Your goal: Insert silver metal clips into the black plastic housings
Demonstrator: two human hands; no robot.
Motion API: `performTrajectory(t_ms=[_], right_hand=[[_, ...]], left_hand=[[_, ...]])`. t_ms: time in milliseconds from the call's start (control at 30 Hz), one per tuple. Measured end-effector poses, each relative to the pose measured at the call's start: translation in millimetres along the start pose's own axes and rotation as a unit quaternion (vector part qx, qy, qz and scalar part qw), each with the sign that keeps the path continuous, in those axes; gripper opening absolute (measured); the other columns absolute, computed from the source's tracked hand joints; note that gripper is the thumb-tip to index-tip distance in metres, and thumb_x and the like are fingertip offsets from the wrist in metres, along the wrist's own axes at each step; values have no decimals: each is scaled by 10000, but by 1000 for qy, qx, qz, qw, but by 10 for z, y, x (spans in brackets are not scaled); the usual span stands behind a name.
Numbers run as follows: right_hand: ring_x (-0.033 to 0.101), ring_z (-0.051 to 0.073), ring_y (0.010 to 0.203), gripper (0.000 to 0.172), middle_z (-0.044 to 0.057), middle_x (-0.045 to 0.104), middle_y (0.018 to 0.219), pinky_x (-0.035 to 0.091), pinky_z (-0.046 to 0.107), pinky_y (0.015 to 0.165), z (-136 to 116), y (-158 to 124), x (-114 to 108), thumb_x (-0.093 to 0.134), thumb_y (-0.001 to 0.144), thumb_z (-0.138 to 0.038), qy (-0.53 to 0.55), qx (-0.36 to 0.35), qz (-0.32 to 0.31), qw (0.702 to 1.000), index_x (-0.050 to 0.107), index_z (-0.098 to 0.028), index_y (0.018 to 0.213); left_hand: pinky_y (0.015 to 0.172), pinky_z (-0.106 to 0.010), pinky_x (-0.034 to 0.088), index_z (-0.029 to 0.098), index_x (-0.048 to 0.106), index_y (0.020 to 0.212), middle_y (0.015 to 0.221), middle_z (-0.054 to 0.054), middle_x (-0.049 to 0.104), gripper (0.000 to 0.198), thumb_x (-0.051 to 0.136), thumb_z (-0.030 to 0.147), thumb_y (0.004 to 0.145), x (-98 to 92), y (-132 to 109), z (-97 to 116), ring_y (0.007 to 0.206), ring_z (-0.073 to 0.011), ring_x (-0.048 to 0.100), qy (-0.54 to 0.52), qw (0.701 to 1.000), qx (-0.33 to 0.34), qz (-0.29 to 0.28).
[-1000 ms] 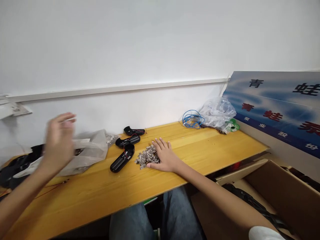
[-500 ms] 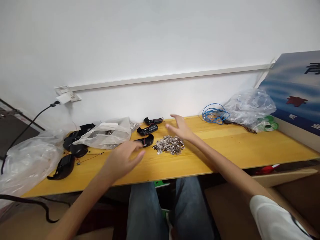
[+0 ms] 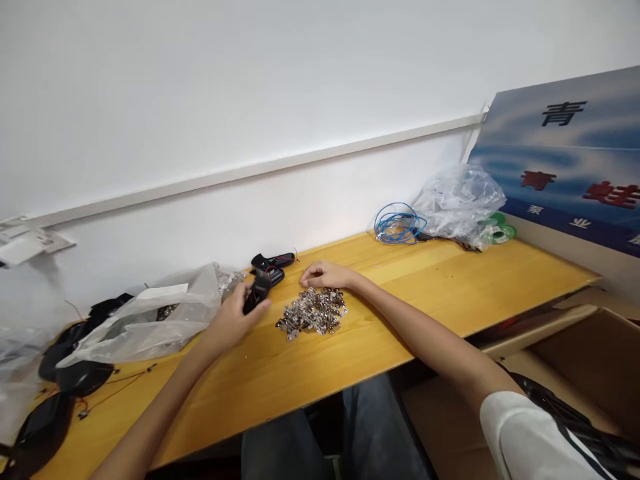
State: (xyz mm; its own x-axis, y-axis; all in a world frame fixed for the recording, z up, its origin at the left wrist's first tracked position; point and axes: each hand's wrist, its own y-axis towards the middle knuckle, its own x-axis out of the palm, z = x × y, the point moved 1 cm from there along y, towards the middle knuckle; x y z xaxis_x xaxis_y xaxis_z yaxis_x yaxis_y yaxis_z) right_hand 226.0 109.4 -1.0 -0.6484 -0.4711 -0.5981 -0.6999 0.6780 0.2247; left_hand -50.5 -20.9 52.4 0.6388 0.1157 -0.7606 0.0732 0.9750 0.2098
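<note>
My left hand point(image 3: 234, 320) grips a curved black plastic housing point(image 3: 259, 288) and holds it over the table, left of the pile. At the back edge of a heap of small shiny metal pieces point(image 3: 311, 313) is my right hand point(image 3: 325, 275), its fingers curled together and pointing down. Whatever lies between those fingertips is hidden or too small to name. Just behind the held part, two more black housings point(image 3: 276, 261) with thin wires lie near the wall.
A translucent plastic bag point(image 3: 150, 327) with metal bits lies left, beside black parts point(image 3: 83, 379) and loose wires. Blue cable point(image 3: 397, 225), a clear bag point(image 3: 463, 200) and a green spool point(image 3: 499, 233) sit at the back right. An open cardboard box point(image 3: 565, 353) stands below the table's right edge.
My left hand has taken hold of the nearest black housing and lifted it. My right hand has come down to the metal pile, its fingers now curled. The view has turned right.
</note>
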Motion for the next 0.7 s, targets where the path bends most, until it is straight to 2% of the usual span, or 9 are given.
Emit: performTrajectory(t_ms=[67, 133, 233, 300, 467, 533, 700], right_hand=[[728, 195, 1058, 238, 43, 812, 1118, 520, 327, 997, 15, 11, -30, 733, 897, -348, 23, -26, -47, 998, 833, -203, 1057], [718, 199, 1095, 234, 43, 807, 1138, 502, 343, 1043, 29, 13, -53, 738, 897, -336, 17, -47, -66, 997, 837, -218, 1074], [714, 194, 1103, 224, 40, 805, 1139, 495, 348, 1062, 25, 4, -69, 697, 930, -299, -4, -64, -80, 995, 839, -228, 1088], [711, 193, 1113, 224, 33, 803, 1146, 486, 343, 1075, -1, -1, -63, 694, 929, -276, -19, -70, -81, 994, 839, -236, 1094], [699, 237, 1127, 215, 25, 806, 1114, 458, 364, 1062, -106, 16, 15, 789, 881, -393, -79, -31, -32, 996, 848, -253, 1034], [691, 247, 1112, 231, 16, 802, 1097, 445, 373, 1030, -144, 22, 54, 817, 862, -433, -103, -13, -24, 994, 846, -273, 1026], [676, 205, 987, 153, 3, 780, 986, 440, 326, 924, -156, 19, 110, 816, 860, -352, -94, -15, -40, 995, 828, -247, 971]], left_hand=[[854, -397, 550, 192, 667, 1147, 1028, -111, 751, 609, 579, 749, 916, 195, 156, 89, 923, -290, 695, -158, 987, 8, 30], [661, -336, 531, 180, 664, 1140, 931, -96, 735, 668, 499, 793, 933, 407, 314, 156, 716, -217, 644, -325, 944, -5, 53], [464, -283, 416, 166, 657, 1158, 845, -75, 692, 712, 556, 817, 886, 634, 502, 204, 581, -169, 557, -480, 875, -30, 55], [441, -280, 407, 147, 666, 1171, 833, -83, 679, 744, 567, 821, 872, 692, 591, 197, 604, -182, 577, -520, 852, -47, 39], [513, -314, 506, 131, 671, 1257, 913, -140, 731, 814, 554, 834, 863, 677, 708, 66, 834, -285, 707, -525, 847, -79, 32], [530, -328, 534, 121, 666, 1269, 919, -151, 743, 839, 582, 840, 846, 678, 725, 9, 858, -302, 726, -539, 837, -82, 37], [451, -287, 481, 141, 653, 1302, 934, -149, 757, 764, 489, 797, 943, 705, 727, -20, 847, -310, 762, -564, 818, -97, 52]])
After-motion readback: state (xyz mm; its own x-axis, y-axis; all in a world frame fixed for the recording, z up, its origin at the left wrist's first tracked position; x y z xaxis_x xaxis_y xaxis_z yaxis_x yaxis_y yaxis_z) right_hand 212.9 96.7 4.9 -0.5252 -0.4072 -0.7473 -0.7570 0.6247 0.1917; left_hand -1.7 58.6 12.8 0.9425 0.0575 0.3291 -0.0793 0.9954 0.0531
